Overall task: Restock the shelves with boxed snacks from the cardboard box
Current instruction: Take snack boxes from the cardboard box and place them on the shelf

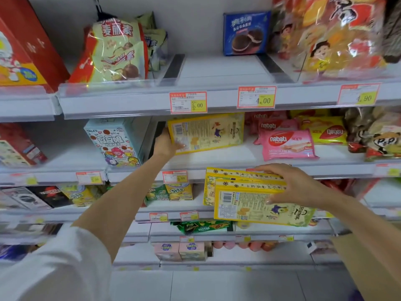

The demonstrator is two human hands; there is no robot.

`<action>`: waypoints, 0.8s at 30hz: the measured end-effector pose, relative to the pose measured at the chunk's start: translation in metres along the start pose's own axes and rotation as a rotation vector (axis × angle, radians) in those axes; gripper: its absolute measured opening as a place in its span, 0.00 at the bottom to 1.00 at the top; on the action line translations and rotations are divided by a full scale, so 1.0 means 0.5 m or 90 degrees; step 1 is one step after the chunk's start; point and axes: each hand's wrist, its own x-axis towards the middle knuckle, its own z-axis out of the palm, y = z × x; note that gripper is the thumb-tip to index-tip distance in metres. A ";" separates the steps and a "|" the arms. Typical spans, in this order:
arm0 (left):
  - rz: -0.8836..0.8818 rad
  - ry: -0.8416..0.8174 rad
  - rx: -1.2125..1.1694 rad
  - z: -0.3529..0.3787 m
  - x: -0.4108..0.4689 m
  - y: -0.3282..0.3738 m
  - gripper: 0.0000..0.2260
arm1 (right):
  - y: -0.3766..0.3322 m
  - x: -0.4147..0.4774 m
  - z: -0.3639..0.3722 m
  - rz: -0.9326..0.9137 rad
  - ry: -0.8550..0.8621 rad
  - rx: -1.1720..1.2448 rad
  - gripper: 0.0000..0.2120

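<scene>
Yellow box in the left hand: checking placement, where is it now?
Head view, centre: the yellow box is on the second shelf, left hand gripping its left end, between a blue cartoon box and pink nabati packs.

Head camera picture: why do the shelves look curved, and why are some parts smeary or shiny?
In the head view the wide lens bows the shelf edge; the corners smear, as on the red box and the sleeve; light glares off the clear snack bag; the middle is sharper, with the yellow box in the left hand and the price tag legible.
</scene>
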 end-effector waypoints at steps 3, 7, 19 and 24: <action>-0.002 0.021 -0.012 0.010 0.042 0.009 0.23 | -0.015 -0.022 -0.005 -0.004 0.010 0.005 0.34; -0.002 0.012 -0.029 0.023 0.084 0.013 0.23 | -0.023 -0.047 -0.011 -0.012 0.025 -0.024 0.36; 0.058 0.035 -0.313 -0.044 -0.127 0.002 0.19 | -0.113 0.042 -0.033 -0.327 0.348 -0.304 0.34; 0.197 -0.090 -0.286 -0.066 -0.174 -0.061 0.36 | -0.118 0.152 -0.017 -0.360 0.413 -0.383 0.34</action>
